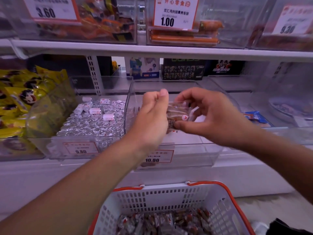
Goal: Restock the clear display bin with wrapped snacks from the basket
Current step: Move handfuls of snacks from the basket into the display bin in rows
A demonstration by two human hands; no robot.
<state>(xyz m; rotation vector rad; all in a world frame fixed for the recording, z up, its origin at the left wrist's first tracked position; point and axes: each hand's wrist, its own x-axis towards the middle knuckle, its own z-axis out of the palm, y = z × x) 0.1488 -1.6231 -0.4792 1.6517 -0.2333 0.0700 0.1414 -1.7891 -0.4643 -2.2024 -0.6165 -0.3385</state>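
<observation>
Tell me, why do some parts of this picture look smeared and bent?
Head view: the wrapped snacks between the left hand and right hand are motion-blurred; the shelf edge bows from the wide-angle lens; the price tags at the frame's corners are soft, while the 1.00 tag reads clearly; the clear display bin shows pale glare.

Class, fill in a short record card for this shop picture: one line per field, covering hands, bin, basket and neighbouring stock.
left hand: fingers curled, beside the snacks
right hand: pinches wrapped snacks over the bin
clear display bin: tag reads 10.80
basket: white, orange rim, wrapped snacks inside
bin to the left: foil-wrapped pieces, tag 9.80
</observation>
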